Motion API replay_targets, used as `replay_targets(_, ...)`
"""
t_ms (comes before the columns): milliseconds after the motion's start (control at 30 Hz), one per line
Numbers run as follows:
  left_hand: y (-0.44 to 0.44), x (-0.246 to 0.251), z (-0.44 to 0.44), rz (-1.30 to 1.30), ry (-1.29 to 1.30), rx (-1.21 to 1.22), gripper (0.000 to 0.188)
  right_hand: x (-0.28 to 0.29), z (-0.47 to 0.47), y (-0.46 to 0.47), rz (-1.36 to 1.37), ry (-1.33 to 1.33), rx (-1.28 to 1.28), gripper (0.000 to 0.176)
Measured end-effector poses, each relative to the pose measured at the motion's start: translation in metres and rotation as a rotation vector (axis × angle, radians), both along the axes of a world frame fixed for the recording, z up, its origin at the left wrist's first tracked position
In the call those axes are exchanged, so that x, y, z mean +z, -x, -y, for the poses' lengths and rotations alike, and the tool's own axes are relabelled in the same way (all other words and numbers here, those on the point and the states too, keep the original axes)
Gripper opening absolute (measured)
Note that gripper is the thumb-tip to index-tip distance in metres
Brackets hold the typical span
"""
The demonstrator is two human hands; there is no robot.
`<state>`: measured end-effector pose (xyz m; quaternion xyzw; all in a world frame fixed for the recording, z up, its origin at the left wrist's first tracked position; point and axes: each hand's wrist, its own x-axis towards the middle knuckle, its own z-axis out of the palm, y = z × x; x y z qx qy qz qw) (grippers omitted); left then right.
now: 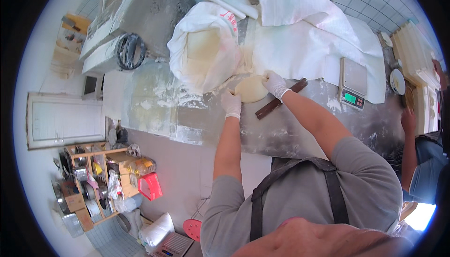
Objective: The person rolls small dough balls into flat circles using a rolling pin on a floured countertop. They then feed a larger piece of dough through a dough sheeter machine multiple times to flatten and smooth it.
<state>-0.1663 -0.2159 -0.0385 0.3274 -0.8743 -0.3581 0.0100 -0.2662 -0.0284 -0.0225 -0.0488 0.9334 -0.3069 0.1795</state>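
A flat, pale round of dough [251, 89] is held between my two gloved hands over the metal worktop [277, 134]. My left hand [231, 103] grips its left edge, and my right hand [275, 82] pinches its upper right edge. A dark brown wooden stick [269, 108] lies slanted on the worktop, partly beneath my right wrist. Beyond the dough stands an open white woven sack [179, 51] with flour [204, 51] inside. White cloth [295, 51] covers the back of the worktop.
A digital kitchen scale [353, 81] stands to the right, beside the cloth. At the left is a floured machine with a black handwheel [130, 51]. A white bowl [397, 82] sits farther right, where a co-worker's arm [407, 144] reaches in. Shelves of pans [88, 165] stand lower left.
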Motion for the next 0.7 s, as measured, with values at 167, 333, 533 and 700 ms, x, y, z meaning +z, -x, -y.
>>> replay_targets(167,0.017,0.014,-0.056,-0.389,-0.241,0.035,0.032,0.028,-0.037,-0.005,0.098,0.466,-0.007,0.035)
replay_targets(333,0.035,0.116,-0.097,-0.561,-0.981,-0.186,0.047,0.117,-0.121,-0.029,0.175,0.734,-0.174,0.046)
replay_targets(533,0.018,0.195,-0.172,-0.490,-1.882,-0.438,0.063,0.179,-0.220,-0.074,0.271,1.358,-0.267,0.054)
replay_targets(700,-0.024,0.144,-0.261,-0.203,-1.999,-0.097,0.069,0.148,-0.284,-0.113,0.147,0.941,-0.149,0.048)
